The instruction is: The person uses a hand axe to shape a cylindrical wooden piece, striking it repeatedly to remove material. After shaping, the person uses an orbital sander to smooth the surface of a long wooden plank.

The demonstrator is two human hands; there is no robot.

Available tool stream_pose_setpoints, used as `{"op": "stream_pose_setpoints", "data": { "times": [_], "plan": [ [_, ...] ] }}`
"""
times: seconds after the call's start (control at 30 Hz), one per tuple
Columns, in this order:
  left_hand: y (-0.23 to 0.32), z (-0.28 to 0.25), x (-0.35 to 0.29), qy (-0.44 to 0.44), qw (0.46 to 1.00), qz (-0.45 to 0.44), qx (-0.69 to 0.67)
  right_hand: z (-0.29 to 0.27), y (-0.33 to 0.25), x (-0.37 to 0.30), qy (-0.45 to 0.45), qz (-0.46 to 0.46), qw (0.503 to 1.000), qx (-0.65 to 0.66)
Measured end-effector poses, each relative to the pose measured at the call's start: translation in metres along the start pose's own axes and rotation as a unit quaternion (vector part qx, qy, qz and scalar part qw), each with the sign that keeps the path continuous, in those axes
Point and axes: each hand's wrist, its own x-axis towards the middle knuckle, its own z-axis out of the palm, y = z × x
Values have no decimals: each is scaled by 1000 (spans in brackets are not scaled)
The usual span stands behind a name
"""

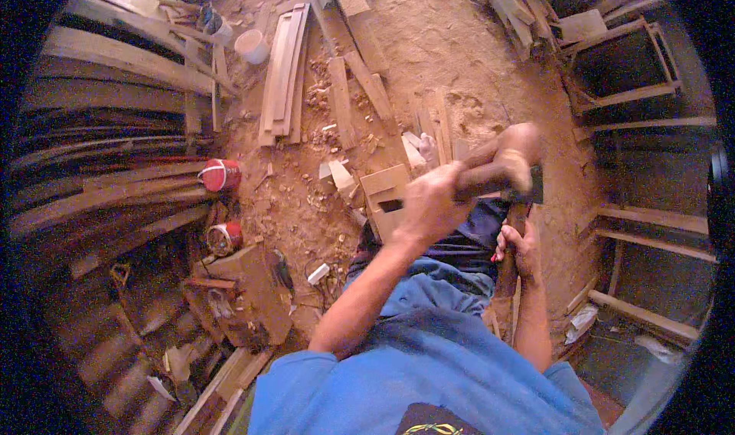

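Note:
My left hand (432, 209) is closed round a brown wooden tool (490, 176), shaped like a mallet with rounded ends. Motion smears it, so its exact kind is unclear. It is held out to the right, over my dark-clothed lap. Lower and to the right, my right hand (523, 250) has its fingers curled on a narrow length of wood (505, 283) that runs down beside my hip. A small red spot shows at those fingertips, too little to name. Left of my left hand a wooden block (385, 181) with a dark rectangular opening is partly covered.
Long boards (283, 79) lie on the dusty, chip-strewn floor ahead. Two red-and-white buckets (222, 176) and a pale tub (251, 47) are at the left, near stacked timber (115, 174). A wooden frame (628, 98) and rails (651, 219) line the right wall.

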Motion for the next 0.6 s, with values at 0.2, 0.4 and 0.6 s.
{"op": "stream_pose_setpoints", "data": {
  "times": [0.2,0.4,0.6],
  "plan": [
    [-5,66,23,-51,997,1,51,-23,22,6,33,-15,999,7],
    [-34,91,29,-75,993,-36,85,-38,28,6,40,-4,998,47],
    [-44,102,26,-81,991,-47,97,-46,34,4,40,-8,997,64]
  ]
}}
